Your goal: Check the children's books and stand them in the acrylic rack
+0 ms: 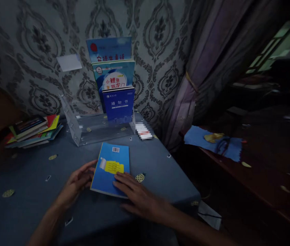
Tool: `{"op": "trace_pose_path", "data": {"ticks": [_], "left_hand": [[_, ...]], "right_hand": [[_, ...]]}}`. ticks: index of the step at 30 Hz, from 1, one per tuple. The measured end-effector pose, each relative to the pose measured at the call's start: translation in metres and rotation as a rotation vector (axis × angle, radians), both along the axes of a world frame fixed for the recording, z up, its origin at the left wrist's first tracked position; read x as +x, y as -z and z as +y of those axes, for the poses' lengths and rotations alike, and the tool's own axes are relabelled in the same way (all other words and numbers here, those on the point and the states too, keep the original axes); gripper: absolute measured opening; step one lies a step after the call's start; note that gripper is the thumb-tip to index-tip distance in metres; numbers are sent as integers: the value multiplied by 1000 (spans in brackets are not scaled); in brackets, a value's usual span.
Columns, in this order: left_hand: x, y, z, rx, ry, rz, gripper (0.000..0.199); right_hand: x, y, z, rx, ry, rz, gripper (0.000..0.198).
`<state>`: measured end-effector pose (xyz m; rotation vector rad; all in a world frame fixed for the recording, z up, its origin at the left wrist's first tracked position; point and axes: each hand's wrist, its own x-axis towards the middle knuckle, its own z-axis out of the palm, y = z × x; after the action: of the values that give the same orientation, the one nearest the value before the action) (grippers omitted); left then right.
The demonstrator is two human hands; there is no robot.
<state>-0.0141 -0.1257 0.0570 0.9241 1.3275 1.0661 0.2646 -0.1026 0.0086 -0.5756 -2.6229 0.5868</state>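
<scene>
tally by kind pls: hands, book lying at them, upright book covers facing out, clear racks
Bare left hand, right hand: 2
Flat bright-blue paperback book: 1
Upright rectangular light-blue cover, teal cover, dark-blue cover: 3
Clear plastic rack: 1
Total: 7

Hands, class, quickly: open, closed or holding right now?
Left hand: at the edge of the blue book; grip unclear.
Right hand: open, resting on it.

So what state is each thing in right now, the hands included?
Blue book: closed, barcode side up
Left hand: fingers bent, at the book's left edge
Right hand: fingers laid on the book's cover
Clear stand: upright, partly filled
Books in the stand: closed, upright, staggered in height
Book pile: closed, stacked unevenly
Curtain: gathered by a band
</scene>
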Motion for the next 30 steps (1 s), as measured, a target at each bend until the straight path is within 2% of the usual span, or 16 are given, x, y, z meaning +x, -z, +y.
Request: {"op": "trace_pose_path", "data": {"ticks": [3,7,10,13,16,19,22,26,28,30], "left_hand": [[4,-2,5,137,94,136,61],[5,12,17,432,180,457,45],[3,26,27,649,161,693,43],[-1,33,38,756,103,850,42],[-2,31,54,751,178,814,44],[2,27,76,648,291,658,52],[8,26,95,546,305,556,55],[16,26,107,547,264,497,51],[19,25,109,531,219,453,51],[22,23,110,497,188,408,55]], "right_hand": [[0,0,-3,33,61,-18,72],[0,-3,-2,86,90,7,70],[6,-14,2,106,88,56,66],[15,-30,10,121,85,118,62],[19,-44,21,146,60,197,59],[16,-53,32,180,10,311,54],[13,-60,43,159,5,385,51],[10,-60,67,-20,107,515,58],[8,-50,84,-158,188,563,66],[6,-34,102,-246,238,561,64]]}}
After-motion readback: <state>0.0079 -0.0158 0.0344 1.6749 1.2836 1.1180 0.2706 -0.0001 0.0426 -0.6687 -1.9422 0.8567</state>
